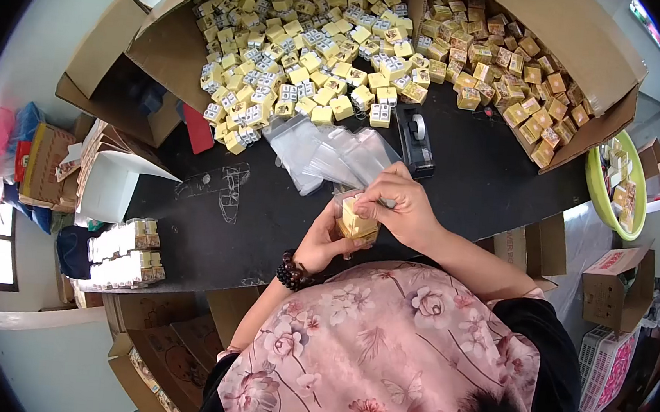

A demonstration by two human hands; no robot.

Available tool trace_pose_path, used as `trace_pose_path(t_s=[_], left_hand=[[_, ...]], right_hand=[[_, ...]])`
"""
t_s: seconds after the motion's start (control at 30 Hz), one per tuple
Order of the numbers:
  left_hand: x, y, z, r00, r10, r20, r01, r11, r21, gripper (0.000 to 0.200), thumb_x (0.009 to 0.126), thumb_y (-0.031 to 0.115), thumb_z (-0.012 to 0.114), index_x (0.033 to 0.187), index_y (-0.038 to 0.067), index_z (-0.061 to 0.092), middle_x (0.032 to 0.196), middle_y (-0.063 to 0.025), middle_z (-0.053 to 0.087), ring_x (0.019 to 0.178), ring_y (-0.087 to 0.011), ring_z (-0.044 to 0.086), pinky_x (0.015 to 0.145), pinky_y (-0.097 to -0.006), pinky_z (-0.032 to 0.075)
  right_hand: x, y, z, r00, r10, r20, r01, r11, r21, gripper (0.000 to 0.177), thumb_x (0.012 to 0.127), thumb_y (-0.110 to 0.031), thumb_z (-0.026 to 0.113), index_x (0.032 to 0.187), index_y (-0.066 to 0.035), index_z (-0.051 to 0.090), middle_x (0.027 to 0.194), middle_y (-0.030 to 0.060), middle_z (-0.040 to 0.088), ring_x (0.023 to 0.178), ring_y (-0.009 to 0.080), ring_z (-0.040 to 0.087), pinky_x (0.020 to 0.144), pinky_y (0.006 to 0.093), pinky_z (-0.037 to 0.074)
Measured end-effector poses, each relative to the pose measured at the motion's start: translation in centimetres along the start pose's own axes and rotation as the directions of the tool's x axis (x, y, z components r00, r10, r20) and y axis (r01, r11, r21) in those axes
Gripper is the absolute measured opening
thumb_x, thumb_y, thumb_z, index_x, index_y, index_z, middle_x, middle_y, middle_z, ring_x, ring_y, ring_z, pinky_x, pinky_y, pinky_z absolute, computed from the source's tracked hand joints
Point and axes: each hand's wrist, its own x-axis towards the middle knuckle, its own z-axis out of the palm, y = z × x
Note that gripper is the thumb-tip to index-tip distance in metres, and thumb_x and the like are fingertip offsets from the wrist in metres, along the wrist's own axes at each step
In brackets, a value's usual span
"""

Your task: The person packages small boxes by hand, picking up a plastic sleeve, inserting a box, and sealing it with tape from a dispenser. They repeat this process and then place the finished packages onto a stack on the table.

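My left hand [319, 240], with a dark beaded bracelet at the wrist, is wrapped round a small yellow box [356, 222] held upright near the table's front edge. More gold-brown printed packaging shows at the base of this box, between my fingers. A clear plastic edge seems to stand around its top. My right hand [402, 206] pinches at the top of the box; whether its fingertips grip the box or the plastic is hidden. Just beyond my hands lie clear plastic bags [334, 155], fanned out in a pile. Beside them is a black tape dispenser [416, 144].
Cardboard bins at the back hold a heap of small yellow boxes [295, 62] and a heap of orange-gold boxes [539, 106]. Rows of packed boxes [125, 255] stand at the table's left. A green-yellow basket [592, 190] is at the right. A red card [195, 127] lies back left.
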Motion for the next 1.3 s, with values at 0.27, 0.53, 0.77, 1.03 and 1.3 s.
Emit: trace_pose_path(t_s=[0.27,0.53,0.77,1.03,1.3], left_hand=[[0.5,0.3,0.5,1.000,0.001,0.012,0.004,0.905,-0.425,0.051,0.098,0.034,0.048,0.141,0.009,0.036,0.128,-0.0097,0.054,0.118,-0.0211,0.055,0.097,-0.0372,0.046],[0.5,0.2,0.4,0.968,-0.206,0.141,0.250,0.794,-0.554,0.054,0.097,0.037,0.048,0.141,0.009,0.034,0.131,-0.0079,0.051,0.118,-0.0210,0.055,0.099,-0.0404,0.045],[0.7,-0.4,0.5,0.991,-0.120,0.067,0.133,0.962,-0.237,0.056,0.089,0.004,0.064,0.137,0.004,0.034,0.120,-0.0064,0.053,0.109,-0.0147,0.055,0.095,-0.0321,0.045],[1.2,-0.6,0.1,0.991,-0.110,0.081,0.108,0.994,0.019,0.053,0.090,0.006,0.065,0.134,0.003,0.035,0.114,-0.0046,0.053,0.107,-0.0115,0.053,0.092,-0.0282,0.045],[2.5,0.3,2.1,0.949,-0.293,0.114,0.313,0.910,-0.272,0.043,0.103,0.035,0.039,0.137,0.009,0.040,0.123,-0.0043,0.054,0.113,-0.0140,0.055,0.095,-0.0301,0.045]], right_hand=[[-1.4,0.2,0.6,0.979,0.197,0.043,-0.200,0.919,0.339,0.020,0.087,-0.009,0.068,0.106,-0.004,0.068,0.127,0.0099,0.045,0.111,0.0193,0.051,0.096,0.0304,0.040],[-2.0,1.2,1.7,0.967,0.233,0.099,-0.253,0.867,0.429,0.013,0.087,-0.011,0.070,0.089,-0.002,0.061,0.104,0.0098,0.062,0.107,0.0201,0.061,0.091,0.0318,0.047],[-1.2,0.5,0.1,0.956,0.216,0.199,-0.279,0.878,0.388,0.013,0.087,-0.003,0.068,0.096,0.003,0.061,0.102,0.0108,0.067,0.102,0.0175,0.064,0.091,0.0304,0.050],[-1.4,2.0,-1.1,0.927,0.244,0.284,-0.348,0.842,0.413,0.013,0.090,-0.003,0.064,0.101,0.001,0.069,0.100,0.0088,0.067,0.100,0.0172,0.065,0.088,0.0286,0.051],[-3.3,1.3,-2.6,0.953,0.077,0.294,-0.122,0.983,0.139,0.014,0.091,-0.010,0.063,0.102,0.000,0.064,0.114,0.0108,0.062,0.109,0.0259,0.062,0.093,0.0340,0.049]])
